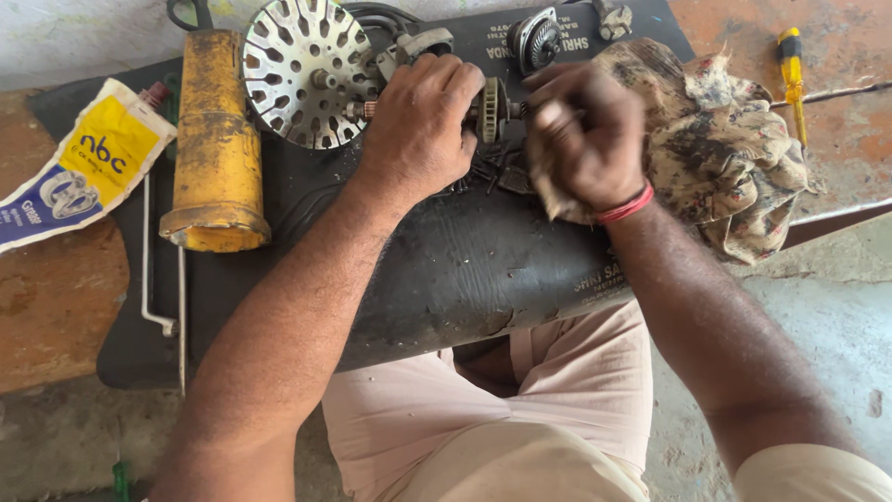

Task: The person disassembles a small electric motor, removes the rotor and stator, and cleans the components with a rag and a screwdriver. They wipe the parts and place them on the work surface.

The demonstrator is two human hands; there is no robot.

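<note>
**Two hands on a motor shaft over a black mat**

While both forearms reach forward across the black rubber mat (446,270), the left hand (418,125) wraps its grip fully around the motor shaft (490,110), knuckles up. This shaft lies crosswise, its long axis running left to right, fan disc (307,70) at its left end. The right hand (585,130) presses a stained rag (725,158), fingers curled closed on it, against the shaft's right end.

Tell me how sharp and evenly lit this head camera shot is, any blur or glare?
Head view: soft, even daylight, no hard shadows; the perforated metal disc shines bright without blowing out. The left hand is sharp, the right hand on the stained rag is slightly motion-blurred.
</note>
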